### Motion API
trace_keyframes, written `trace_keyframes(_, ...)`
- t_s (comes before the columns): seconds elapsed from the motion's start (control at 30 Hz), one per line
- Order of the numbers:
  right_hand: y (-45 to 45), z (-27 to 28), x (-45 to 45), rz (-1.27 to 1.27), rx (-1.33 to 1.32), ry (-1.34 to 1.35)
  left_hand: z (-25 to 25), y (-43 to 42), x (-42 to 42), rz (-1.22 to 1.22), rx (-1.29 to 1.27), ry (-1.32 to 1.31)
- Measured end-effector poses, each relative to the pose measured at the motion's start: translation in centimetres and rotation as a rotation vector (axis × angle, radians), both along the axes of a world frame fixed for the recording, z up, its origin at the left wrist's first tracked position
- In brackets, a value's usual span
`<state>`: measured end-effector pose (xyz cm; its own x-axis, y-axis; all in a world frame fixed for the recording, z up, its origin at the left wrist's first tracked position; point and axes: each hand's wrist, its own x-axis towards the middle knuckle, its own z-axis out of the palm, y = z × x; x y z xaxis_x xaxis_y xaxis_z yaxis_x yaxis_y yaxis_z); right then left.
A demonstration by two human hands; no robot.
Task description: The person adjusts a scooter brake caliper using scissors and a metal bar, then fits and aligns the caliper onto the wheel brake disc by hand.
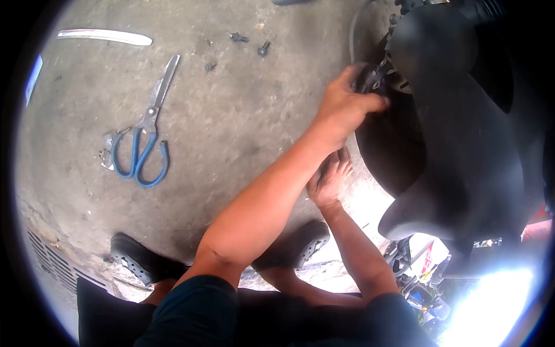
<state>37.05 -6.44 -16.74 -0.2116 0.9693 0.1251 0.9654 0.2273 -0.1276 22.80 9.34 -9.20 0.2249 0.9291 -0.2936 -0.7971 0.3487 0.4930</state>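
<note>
My left hand [346, 107] is closed around a dark metal part [373, 79] that looks like a brake caliper, at the wheel of a motorcycle. The thumb presses on the part's near side, and its far side is hidden by my fingers. Below my left wrist, my right hand [331, 178] is near the ground beside the black tyre [384, 156]. Its fingers are apart with nothing visible in them, though the left forearm covers part of the hand. A large black fender [462, 156] curves over the wheel.
Blue-handled scissors [149, 118] lie on the concrete floor [231, 115] at left. Several loose bolts, including one bolt [263, 48], lie farther up. A pale flat strip [107, 37] rests at upper left. A floor grate [58, 263] is at lower left. Bright glare fills the lower right.
</note>
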Motion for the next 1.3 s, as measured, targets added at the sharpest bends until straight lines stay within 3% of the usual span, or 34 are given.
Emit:
trace_keyframes(0.2, -0.2, -0.3, 0.0, -0.038, -0.014, -0.01, 0.8, -1.1, -0.1, 0.098, 0.075, 0.268)
trace_keyframes(0.3, 0.3, 0.5, -0.1, -0.032, -0.011, 0.0, -0.9, -2.6, -1.6, 0.006, 0.047, 0.143)
trace_keyframes(0.47, 0.5, 0.8, -0.4, -0.057, -0.01, 0.036, -3.0, -3.8, -5.9, -0.019, 0.179, 0.16)
trace_keyframes(0.63, 0.4, 0.9, -0.8, -0.096, -0.002, 0.077, -1.7, -2.9, -11.0, -0.116, 0.512, 1.126)
trace_keyframes(0.7, 0.6, 1.6, -2.1, -0.168, 0.007, 0.227, -1.0, -3.8, -14.9, -0.22, 0.634, 1.555)
trace_keyframes(0.8, 0.2, 4.5, -7.1, -0.008, 0.025, 0.352, 3.1, -4.4, -21.0, -0.303, 0.786, 1.675)
trace_keyframes(0.9, 0.7, 5.4, -11.8, 0.018, 0.056, 0.529, 4.7, -4.9, -28.0, -0.825, 1.077, 1.95)
trace_keyframes(0.97, 3.8, 4.8, -13.1, -0.033, 0.183, 0.588, 6.9, -6.4, -32.1, -1.134, 1.045, 2.077)
trace_keyframes(1.03, 7.5, 4.9, -14.2, -0.238, 0.192, 0.628, 8.6, -8.2, -35.7, -1.259, 1.028, 2.146)
trace_keyframes(1.07, 9.6, 6.0, -15.0, -0.336, 0.141, 0.615, 9.3, -9.0, -36.7, -1.324, 1.023, 2.178)
trace_keyframes(1.13, 13.1, 7.1, -16.3, -0.45, -0.014, 0.579, 9.6, -10.3, -36.7, -1.353, 0.782, 2.185)
trace_keyframes(1.17, 14.9, 7.3, -16.3, -0.462, -0.111, 0.55, 9.0, -10.9, -36.8, -1.347, 0.669, 2.189)
trace_keyframes(1.2, 16.2, 7.5, -16.2, -0.471, -0.207, 0.516, 6.3, -12.1, -37.3, -1.184, 0.681, 2.139)
trace_keyframes(1.3, 17.4, 5.4, -14.7, -0.469, -0.199, 0.62, 3.1, -13.2, -35.5, -0.943, 0.576, 2.006)
